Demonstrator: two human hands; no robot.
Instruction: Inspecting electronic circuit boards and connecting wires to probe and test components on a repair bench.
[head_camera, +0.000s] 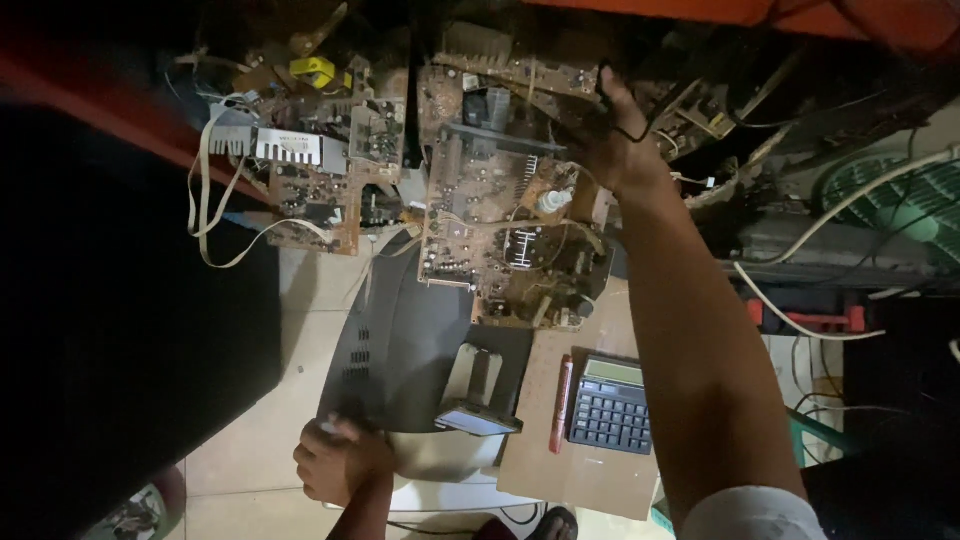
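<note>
My right hand (612, 135) reaches far forward onto the upper end of a large brown circuit board (490, 230) crowded with components. Its fingers are in shadow and seem to grip the board's far part, and a thin black wire (632, 133) loops across the hand. My left hand (335, 458) is closed in a fist on the near edge of a grey television back casing (400, 340), which lies under the board. A second brown circuit board (320, 165) with a metal heat sink lies to the left.
A dark calculator (611, 403) and a red pen (561, 403) lie on a brown cardboard sheet (580, 470). White flat cables (205, 215) hang from the left board. A green fan (900, 200), loose wires and red parts sit at the right. Pale floor tiles (250, 450) show below.
</note>
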